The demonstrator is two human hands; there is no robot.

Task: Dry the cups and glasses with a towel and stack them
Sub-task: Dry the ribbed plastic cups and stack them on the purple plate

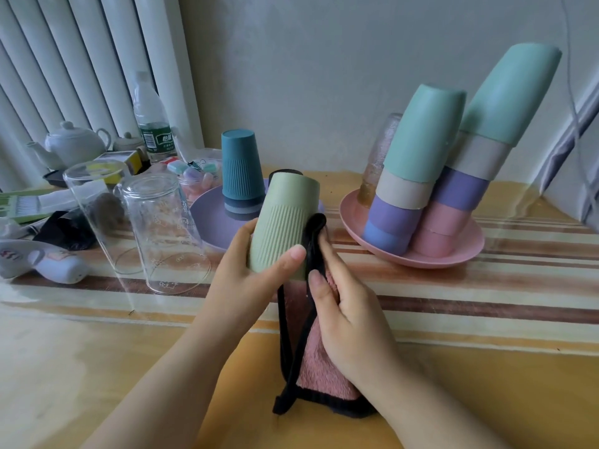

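Two hands (291, 286) gripping one green cup (282, 222), one pink towel (321, 377); two glasses (142, 222) nearby.

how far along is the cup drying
Looks done: two leaning stacks on the pink plate and a blue stack on the purple plate. In hand: left hand holds the green cup, right hand presses the towel to it. Likely left: two glasses.

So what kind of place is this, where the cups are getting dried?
Probably a table in a home, not a proper kitchen: a striped tablecloth under clear film, a white radiator against the wall, and a white teapot among household clutter at the back.
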